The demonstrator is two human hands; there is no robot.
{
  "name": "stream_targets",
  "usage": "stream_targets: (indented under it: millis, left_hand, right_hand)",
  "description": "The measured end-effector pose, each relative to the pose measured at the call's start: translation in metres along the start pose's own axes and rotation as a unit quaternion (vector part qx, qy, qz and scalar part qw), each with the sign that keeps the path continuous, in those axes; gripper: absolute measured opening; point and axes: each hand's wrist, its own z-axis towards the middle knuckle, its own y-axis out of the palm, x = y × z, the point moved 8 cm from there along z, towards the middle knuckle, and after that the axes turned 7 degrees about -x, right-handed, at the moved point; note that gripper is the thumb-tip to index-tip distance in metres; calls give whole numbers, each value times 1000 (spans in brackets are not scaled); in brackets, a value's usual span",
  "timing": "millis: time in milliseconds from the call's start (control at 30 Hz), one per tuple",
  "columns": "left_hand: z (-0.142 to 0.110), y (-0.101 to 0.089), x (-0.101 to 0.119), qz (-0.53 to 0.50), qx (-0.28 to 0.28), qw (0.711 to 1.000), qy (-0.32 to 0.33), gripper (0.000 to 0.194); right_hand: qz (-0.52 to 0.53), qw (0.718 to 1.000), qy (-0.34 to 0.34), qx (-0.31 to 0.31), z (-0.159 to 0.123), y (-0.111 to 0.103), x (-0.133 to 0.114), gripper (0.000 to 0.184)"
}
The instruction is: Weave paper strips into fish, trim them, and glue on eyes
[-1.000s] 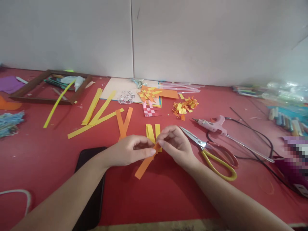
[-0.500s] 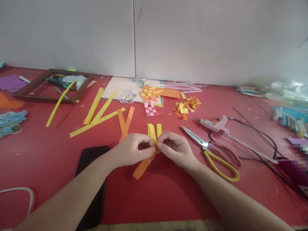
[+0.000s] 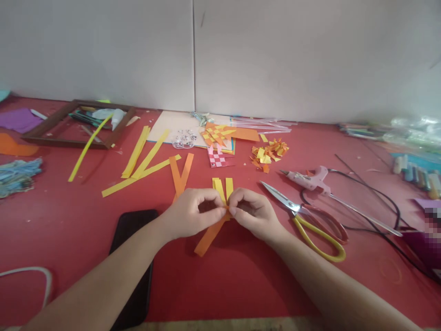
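My left hand (image 3: 195,214) and my right hand (image 3: 253,212) meet at the middle of the red table (image 3: 241,285), both pinching the upper end of an orange paper strip (image 3: 207,239). The strip slants down to the left from the fingertips and lies over short yellow strips (image 3: 223,187) that stick out behind the hands. Both hands have their fingers curled closed, thumbs against forefingers.
Scissors (image 3: 306,218) with yellow and red handles lie just right of my right hand, a pink glue gun (image 3: 308,178) and its black cable beyond. A black phone (image 3: 132,266) lies under my left forearm. Loose yellow strips (image 3: 141,158), orange strips (image 3: 181,172), woven paper pieces (image 3: 217,147), scraps and a wooden frame (image 3: 74,124) lie farther back.
My hands closed together on the orange strip's end; the right hand's fingers came down from a raised pinch to meet the left. The view shifted slightly.
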Motion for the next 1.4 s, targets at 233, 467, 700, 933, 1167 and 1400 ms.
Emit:
stream_targets:
  millis: [233,467,700,933,1167,1400]
  left_hand:
    - [-1,-19,-16,-115,89,989,-40,21]
    - [-2,1,-20,-116,14,989,-91,21]
    - [-11,-46,-7,256,203,945,-35,22]
    - [-20,-68,-29,473,270,829,-124,26]
    - [-17,-67,-35,464,260,835,-138,13]
    - [-22,-74,-37,397,280,862,-145,23]
  right_hand:
    - [-15,999,8,43,-1,-8,7,15]
    - [-30,998,1,50,-2,-5,10,14]
    - [-203,977,7,66,-4,-7,6,15]
    - [-310,946,-12,97,-7,-10,0,9]
    - [-284,951,27,121,-7,-16,4,10]
    - [-262,956,43,129,-7,-20,8,11]
